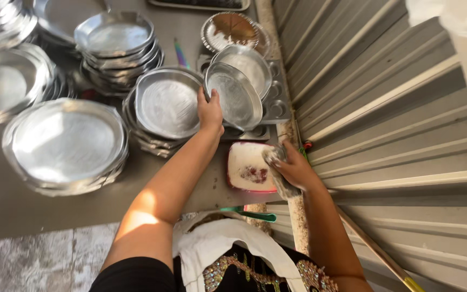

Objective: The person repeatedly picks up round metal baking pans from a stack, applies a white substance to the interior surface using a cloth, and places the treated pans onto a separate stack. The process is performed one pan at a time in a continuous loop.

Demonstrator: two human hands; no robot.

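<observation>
Head view: left hand [209, 111] clamped on the rim of a round metal pan [233, 100], which I hold tilted up on edge, its open face toward my right side. Pan sits straight ahead of me, over a muffin tray [277, 105], just beside a stack of pans [166, 108]. Right hand [293, 170] is lower and nearer my body, closed around a cloth [278, 172] next to a red-rimmed dish [247, 167]. Hands apart; left is the one on the pan.
</observation>
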